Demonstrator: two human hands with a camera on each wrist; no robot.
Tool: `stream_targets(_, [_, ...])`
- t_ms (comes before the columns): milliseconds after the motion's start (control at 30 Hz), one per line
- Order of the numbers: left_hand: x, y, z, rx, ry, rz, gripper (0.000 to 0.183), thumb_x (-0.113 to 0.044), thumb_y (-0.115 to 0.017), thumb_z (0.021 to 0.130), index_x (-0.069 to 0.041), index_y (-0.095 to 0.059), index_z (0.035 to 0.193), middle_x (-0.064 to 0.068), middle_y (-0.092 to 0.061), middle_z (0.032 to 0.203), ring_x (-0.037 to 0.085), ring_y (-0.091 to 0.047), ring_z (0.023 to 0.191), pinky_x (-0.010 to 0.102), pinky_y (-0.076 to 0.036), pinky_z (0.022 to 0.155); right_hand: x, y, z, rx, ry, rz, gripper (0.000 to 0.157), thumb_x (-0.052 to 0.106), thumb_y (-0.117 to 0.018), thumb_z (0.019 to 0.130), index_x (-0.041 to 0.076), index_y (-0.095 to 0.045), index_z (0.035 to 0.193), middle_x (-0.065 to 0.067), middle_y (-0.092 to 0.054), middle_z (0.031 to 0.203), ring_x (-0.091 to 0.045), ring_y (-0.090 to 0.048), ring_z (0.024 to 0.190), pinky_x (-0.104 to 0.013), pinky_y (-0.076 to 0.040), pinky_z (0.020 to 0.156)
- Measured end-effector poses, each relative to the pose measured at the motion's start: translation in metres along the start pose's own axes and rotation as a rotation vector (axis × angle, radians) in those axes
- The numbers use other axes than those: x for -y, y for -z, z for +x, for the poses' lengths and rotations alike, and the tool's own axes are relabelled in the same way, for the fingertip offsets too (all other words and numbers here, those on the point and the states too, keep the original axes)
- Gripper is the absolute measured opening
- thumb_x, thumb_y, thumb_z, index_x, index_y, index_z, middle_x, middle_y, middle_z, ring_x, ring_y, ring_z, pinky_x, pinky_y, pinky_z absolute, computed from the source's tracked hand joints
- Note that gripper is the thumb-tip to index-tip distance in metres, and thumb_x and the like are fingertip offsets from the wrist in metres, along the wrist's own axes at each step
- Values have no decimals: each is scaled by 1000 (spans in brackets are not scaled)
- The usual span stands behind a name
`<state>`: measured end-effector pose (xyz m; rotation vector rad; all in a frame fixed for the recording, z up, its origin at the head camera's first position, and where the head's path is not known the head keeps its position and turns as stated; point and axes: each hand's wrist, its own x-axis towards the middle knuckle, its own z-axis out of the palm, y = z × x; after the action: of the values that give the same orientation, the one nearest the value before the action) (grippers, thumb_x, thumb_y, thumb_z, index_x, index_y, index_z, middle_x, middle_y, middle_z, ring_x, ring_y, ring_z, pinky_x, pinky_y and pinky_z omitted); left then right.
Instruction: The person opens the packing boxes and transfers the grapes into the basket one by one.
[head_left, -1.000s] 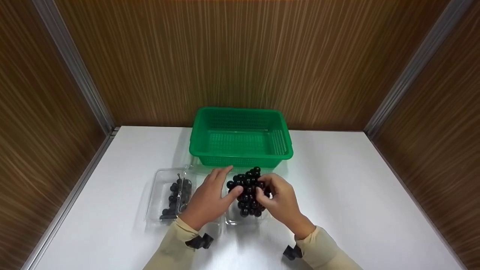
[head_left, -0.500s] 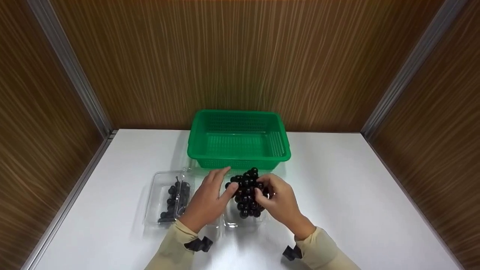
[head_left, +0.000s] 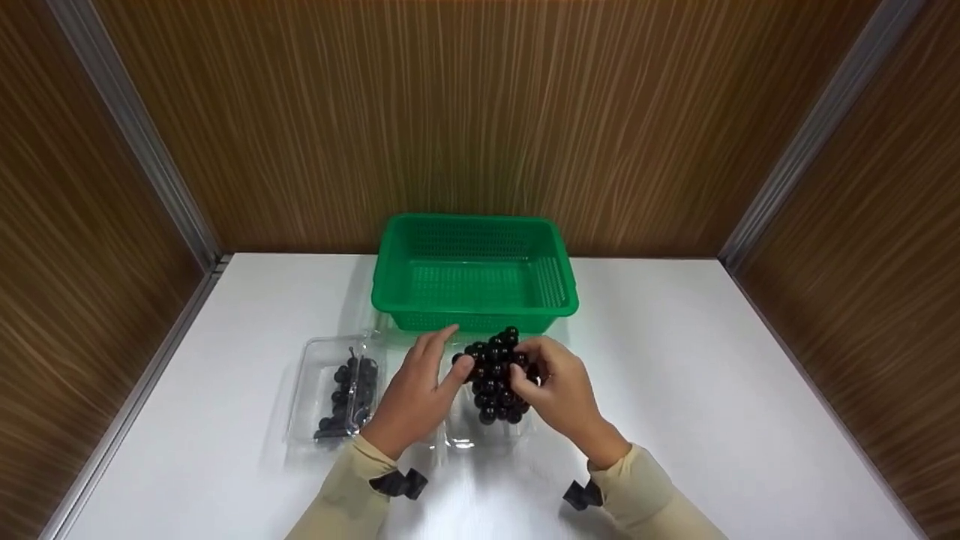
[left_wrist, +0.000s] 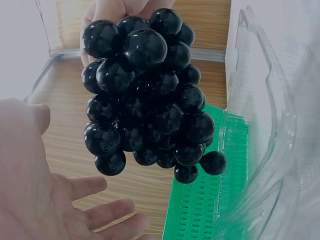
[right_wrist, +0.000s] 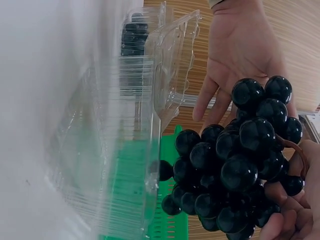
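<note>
My right hand [head_left: 562, 386] holds a bunch of glossy black grapes [head_left: 495, 367] in the head view. Its fingers pinch the bunch near the brown stem [right_wrist: 296, 145], as the right wrist view shows. Facing the bunch from the left is my left hand [head_left: 412, 394], fingers spread and straight, thumb overlapping the edge grapes in the head view. In the left wrist view, a gap lies between the left palm [left_wrist: 25, 175] and the hanging grapes [left_wrist: 150, 100]. Beneath the bunch sits a clear plastic box [head_left: 461, 441], partly hidden by hands and fruit.
A second clear plastic box [head_left: 307, 394] at the left contains more dark grapes [head_left: 339, 397]. Behind the hands stands a green perforated basket [head_left: 480, 308], near the back wood-grain wall [head_left: 480, 112]. Wood-grain panels also flank the white table [head_left: 675, 375] on both sides.
My left thumb has drawn back slightly from over the grapes to the bunch's left edge. The right hand keeps its hold, and the bunch has barely moved.
</note>
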<state>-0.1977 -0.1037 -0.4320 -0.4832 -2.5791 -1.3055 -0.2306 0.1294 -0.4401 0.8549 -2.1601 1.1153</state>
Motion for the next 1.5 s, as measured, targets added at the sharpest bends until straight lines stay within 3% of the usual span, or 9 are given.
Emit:
stream_targets(167, [0,0,6,6,17,-49,66,-55,-42,108,-15,-35,161,11,-41,157,31,-40,146,57,-39,115,-3,5,7,-6,9,-28,21,1,-76,85,7,-68,104,4,-59,80,-3,-44,62,-23,-40,51])
stream_targets(833, [2,7,30,-1,106,-176,73,-63,-40,105,-20,-28,163,9,-40,158,30,-40,147,57,-36,116,-1,21,40,-1,12,-87,18,4,-75,88,5,-68,105,-1,-58,80,-9,-48,67,-25,-42,56])
stream_targets(1133, [3,18,40,-12,108,-194,66,-56,-39,109,-17,-33,161,12,-40,157,34,-41,145,59,-36,115,4,23,59,19,48,-118,17,7,-73,90,5,-69,106,-2,-59,82,-10,-50,69,-26,-44,58])
stream_targets(1500, [0,25,44,6,145,-227,64,-55,-34,110,-16,-34,161,11,-40,157,28,-43,144,54,-39,115,7,30,84,27,31,-147,17,10,-71,93,4,-68,109,-5,-61,85,-14,-52,73,-29,-46,62])
